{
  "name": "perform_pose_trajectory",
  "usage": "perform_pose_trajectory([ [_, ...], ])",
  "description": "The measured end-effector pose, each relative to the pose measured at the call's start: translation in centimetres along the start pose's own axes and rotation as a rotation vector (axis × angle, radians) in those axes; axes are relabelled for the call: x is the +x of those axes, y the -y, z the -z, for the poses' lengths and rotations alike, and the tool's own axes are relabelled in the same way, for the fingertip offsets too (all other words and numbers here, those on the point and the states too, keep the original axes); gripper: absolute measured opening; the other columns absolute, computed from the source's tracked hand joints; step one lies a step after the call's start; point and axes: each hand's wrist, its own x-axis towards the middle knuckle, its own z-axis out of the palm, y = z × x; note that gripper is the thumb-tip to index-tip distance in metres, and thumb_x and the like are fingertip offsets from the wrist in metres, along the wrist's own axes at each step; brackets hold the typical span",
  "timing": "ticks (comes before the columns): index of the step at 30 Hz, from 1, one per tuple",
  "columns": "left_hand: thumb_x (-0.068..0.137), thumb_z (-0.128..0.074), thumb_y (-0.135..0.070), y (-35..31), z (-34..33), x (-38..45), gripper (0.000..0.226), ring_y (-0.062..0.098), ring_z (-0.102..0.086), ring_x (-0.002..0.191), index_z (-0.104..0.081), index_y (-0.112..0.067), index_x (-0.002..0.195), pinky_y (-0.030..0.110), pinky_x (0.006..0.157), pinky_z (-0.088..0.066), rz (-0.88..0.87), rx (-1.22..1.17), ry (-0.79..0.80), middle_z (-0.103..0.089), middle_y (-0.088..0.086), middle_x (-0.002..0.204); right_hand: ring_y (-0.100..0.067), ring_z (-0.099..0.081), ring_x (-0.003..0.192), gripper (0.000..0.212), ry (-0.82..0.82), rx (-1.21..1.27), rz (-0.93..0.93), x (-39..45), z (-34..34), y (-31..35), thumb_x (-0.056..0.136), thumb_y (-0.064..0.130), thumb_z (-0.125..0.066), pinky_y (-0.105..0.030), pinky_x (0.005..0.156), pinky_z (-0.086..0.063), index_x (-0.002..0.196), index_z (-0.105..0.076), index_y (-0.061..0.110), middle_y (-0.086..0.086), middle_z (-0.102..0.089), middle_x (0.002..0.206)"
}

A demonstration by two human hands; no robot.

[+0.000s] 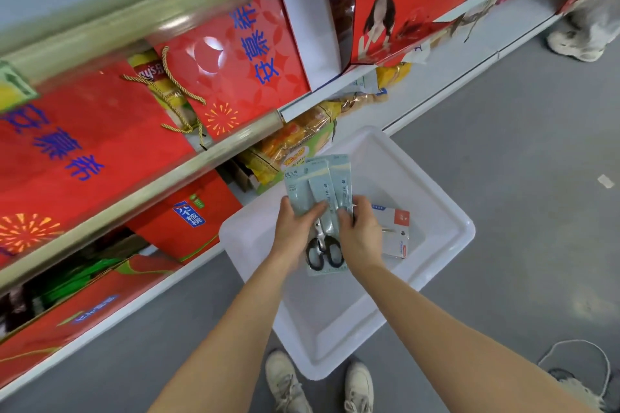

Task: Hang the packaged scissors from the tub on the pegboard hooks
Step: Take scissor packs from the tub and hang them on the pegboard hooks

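Observation:
A white plastic tub stands on the grey floor in front of my feet. Above it I hold a fanned stack of packaged scissors, pale blue cards with black-handled scissors showing at the bottom. My left hand grips the stack's left side with the thumb on top. My right hand grips its right side. One more package, white with a red corner, lies in the tub to the right of my hands. No pegboard or hooks are in view.
Store shelves run along the left, filled with red gift boxes and snack bags. Another person's shoe stands at the top right. A cord loop lies on the floor at the lower right.

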Motion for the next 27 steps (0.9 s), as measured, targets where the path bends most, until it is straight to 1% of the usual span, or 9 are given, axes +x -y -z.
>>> perform_pose_trajectory([
  [2, 0.083, -0.076, -0.021, -1.4, 0.7, -0.8, 0.037, 0.005, -0.069, 0.090, -0.053, -0.021, 0.113, 0.017, 0.070, -0.050, -0.013, -0.007, -0.022, -0.070, -0.007, 0.104, -0.028, -0.059, 0.078, 0.013, -0.013, 0.016, 0.019, -0.2, -0.1, 1.2, 0.095, 0.012, -0.046, -0.040, 0.066, -0.045, 0.106, -0.053, 0.012, -0.008, -0.067, 0.090],
  [5, 0.089, -0.070, -0.022, -3.9, 3.3, -3.0, 0.032, -0.004, -0.062, 0.091, -0.054, -0.022, 0.116, 0.010, 0.069, -0.045, -0.064, -0.029, -0.119, -0.065, -0.015, 0.103, -0.033, -0.058, 0.073, 0.010, -0.025, 0.046, 0.026, -1.2, 0.2, 3.6, 0.097, 0.014, -0.039, -0.044, 0.063, -0.046, 0.102, -0.047, 0.017, -0.012, -0.062, 0.080],
  [6, 0.089, -0.070, -0.023, -4.8, 4.5, -3.8, 0.032, -0.002, -0.061, 0.095, -0.055, -0.021, 0.117, 0.013, 0.074, -0.045, -0.080, -0.049, -0.154, -0.065, -0.014, 0.105, -0.032, -0.057, 0.069, 0.009, -0.032, 0.060, 0.037, -1.6, 0.4, 4.5, 0.098, 0.014, -0.038, -0.044, 0.061, -0.045, 0.101, -0.046, 0.017, -0.012, -0.060, 0.075],
  [9, 0.085, -0.073, -0.032, -7.5, 7.8, -6.0, 0.041, 0.014, -0.062, 0.112, -0.059, -0.025, 0.122, 0.034, 0.095, -0.048, -0.109, -0.100, -0.254, -0.067, -0.007, 0.119, -0.026, -0.051, 0.061, 0.009, -0.008, 0.096, 0.123, -3.0, 1.4, 7.8, 0.100, 0.013, -0.037, -0.037, 0.055, -0.041, 0.102, -0.045, 0.018, -0.006, -0.055, 0.069],
  [13, 0.089, -0.069, -0.022, -11.8, 10.7, -9.3, 0.030, 0.014, -0.066, 0.102, -0.061, -0.021, 0.118, 0.031, 0.081, -0.053, -0.191, -0.129, -0.365, -0.070, -0.006, 0.110, -0.028, -0.056, 0.069, 0.009, 0.036, 0.124, 0.224, -4.7, 1.6, 12.6, 0.100, 0.020, -0.040, -0.040, 0.060, -0.046, 0.106, -0.047, 0.020, -0.005, -0.062, 0.080],
  [17, 0.089, -0.070, -0.022, -16.8, 13.7, -13.0, 0.028, 0.013, -0.065, 0.099, -0.060, -0.020, 0.116, 0.033, 0.083, -0.052, -0.286, -0.094, -0.486, -0.068, -0.006, 0.110, -0.024, -0.059, 0.081, 0.008, 0.099, 0.183, 0.366, -7.0, 1.3, 18.7, 0.099, 0.022, -0.046, -0.041, 0.071, -0.051, 0.104, -0.050, 0.018, -0.001, -0.063, 0.093],
  [20, 0.090, -0.068, -0.018, -20.6, 16.0, -15.7, 0.029, 0.015, -0.067, 0.098, -0.060, -0.016, 0.117, 0.028, 0.074, -0.052, -0.349, -0.146, -0.537, -0.069, -0.001, 0.109, -0.018, -0.058, 0.073, 0.008, 0.134, 0.224, 0.474, -8.8, 1.0, 23.1, 0.100, 0.021, -0.048, -0.040, 0.068, -0.051, 0.104, -0.052, 0.016, 0.001, -0.063, 0.086],
  [24, 0.088, -0.070, -0.021, -25.2, 18.8, -18.8, 0.037, 0.018, -0.065, 0.106, -0.060, -0.016, 0.123, 0.039, 0.092, -0.052, -0.431, -0.175, -0.591, -0.069, -0.001, 0.116, -0.028, -0.059, 0.072, 0.010, 0.143, 0.242, 0.596, -11.2, 0.5, 28.4, 0.099, 0.023, -0.049, -0.048, 0.066, -0.051, 0.102, -0.053, 0.014, -0.003, -0.063, 0.079],
  [27, 0.081, -0.074, -0.034, -28.5, 20.4, -21.0, 0.053, 0.022, -0.059, 0.116, -0.054, -0.015, 0.127, 0.040, 0.097, -0.046, -0.504, -0.166, -0.646, -0.063, 0.001, 0.124, -0.026, -0.056, 0.070, 0.013, 0.142, 0.288, 0.659, -12.9, 0.5, 32.2, 0.099, 0.021, -0.049, -0.045, 0.066, -0.048, 0.103, -0.053, 0.010, -0.002, -0.059, 0.076],
])
